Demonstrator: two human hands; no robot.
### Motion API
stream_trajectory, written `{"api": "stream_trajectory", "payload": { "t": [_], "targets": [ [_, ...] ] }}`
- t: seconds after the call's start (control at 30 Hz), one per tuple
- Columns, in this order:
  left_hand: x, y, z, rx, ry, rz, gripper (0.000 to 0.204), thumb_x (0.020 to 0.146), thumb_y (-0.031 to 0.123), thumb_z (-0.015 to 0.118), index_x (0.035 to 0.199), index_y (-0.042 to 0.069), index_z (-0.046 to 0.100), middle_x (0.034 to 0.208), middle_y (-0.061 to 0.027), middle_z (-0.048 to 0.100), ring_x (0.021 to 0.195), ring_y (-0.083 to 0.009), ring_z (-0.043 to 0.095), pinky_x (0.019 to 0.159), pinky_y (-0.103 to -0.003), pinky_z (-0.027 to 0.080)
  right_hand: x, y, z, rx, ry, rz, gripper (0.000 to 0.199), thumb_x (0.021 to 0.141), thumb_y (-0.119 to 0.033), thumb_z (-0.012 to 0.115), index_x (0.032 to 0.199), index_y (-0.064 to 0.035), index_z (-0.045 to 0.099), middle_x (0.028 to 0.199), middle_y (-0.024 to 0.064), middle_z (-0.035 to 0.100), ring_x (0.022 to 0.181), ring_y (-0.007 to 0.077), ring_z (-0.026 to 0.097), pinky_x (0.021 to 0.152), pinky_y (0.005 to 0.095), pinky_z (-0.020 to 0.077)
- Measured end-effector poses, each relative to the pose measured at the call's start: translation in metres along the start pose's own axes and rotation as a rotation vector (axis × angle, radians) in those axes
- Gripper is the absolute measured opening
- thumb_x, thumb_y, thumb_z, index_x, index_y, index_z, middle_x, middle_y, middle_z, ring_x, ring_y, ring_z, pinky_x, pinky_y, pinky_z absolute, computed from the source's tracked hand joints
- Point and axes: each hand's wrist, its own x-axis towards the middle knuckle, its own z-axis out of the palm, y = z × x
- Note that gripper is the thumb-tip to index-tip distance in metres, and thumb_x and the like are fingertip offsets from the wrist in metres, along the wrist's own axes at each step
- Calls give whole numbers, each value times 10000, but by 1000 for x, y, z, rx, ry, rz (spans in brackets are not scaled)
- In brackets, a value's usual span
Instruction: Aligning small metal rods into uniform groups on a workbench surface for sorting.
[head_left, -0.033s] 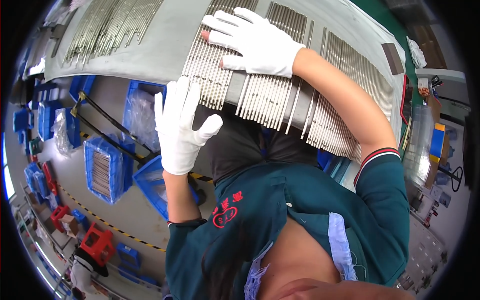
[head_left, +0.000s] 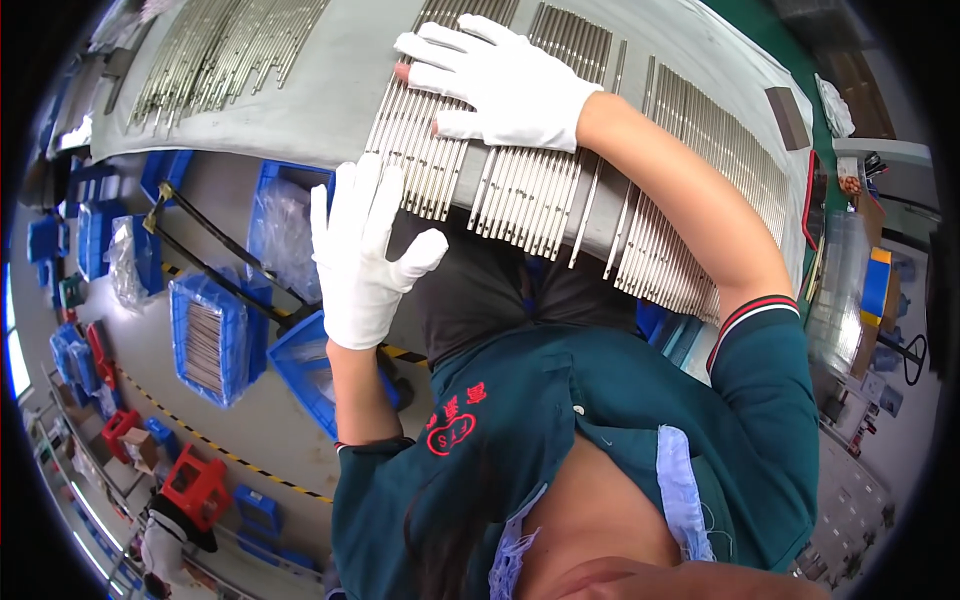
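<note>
Two gloved hands, both open: right hand (head_left: 500,80) flat on metal rods (head_left: 520,190) at 12 o'clock, left hand (head_left: 362,260) raised at the tabletop (head_left: 330,80) edge; blue bins (head_left: 205,335) at 9 o'clock.

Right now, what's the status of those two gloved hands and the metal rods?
Right hand flat on thin silver metal rods. Left hand open at grey table edge, touching rod ends. Nothing in between.

Grey workbench (head_left: 330,70), grey floor (head_left: 250,430) with yellow-black tape line, blue bins (head_left: 205,340), perhaps red crates (head_left: 195,485) further off
</note>
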Motion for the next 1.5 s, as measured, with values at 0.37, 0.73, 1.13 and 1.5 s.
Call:
{"api": "stream_trajectory", "payload": {
  "t": [0.37, 0.73, 1.13, 1.5],
  "targets": [
    [15, 23, -11, -58, -188, 167, 721, 813, 667, 661, 1257, 100, 682, 1342, -116, 642, 1323, -327, 531, 1119, -612, 300, -34, 9, -8, 9, -8, -82, 596, 998, -454, 506, 1487, -114, 502, 1607, 101, 397, 1504, 259, 332, 1245, 461, 197],
    [61, 7, -25, 168, -45, 455, 263, 808, 163, 685, 1068, 181, 656, 1300, -100, 617, 1230, -371, 551, 996, -624, 410, -142, -7, -60, 87, -212, 134, 638, 955, -402, 568, 1479, -52, 478, 1606, 161, 375, 1505, 320, 320, 1251, 480, 182],
    [139, 4, 33, 97, -130, 678, 338, 945, 215, 578, 1280, 188, 618, 1438, -96, 527, 1305, -307, 497, 1038, -489, 413, -273, -29, -73, -67, -182, 671, 646, 921, -307, 594, 1504, -64, 455, 1586, 186, 393, 1482, 369, 340, 1237, 502, 189],
    [146, -11, 22, 182, -295, 583, 415, 1003, 299, 526, 1412, 242, 563, 1566, -110, 445, 1438, -371, 404, 1172, -564, 304, -277, -28, -74, -89, -160, 621, 650, 921, -292, 574, 1515, -63, 444, 1602, 181, 373, 1499, 364, 318, 1246, 501, 183]
  ]
}}
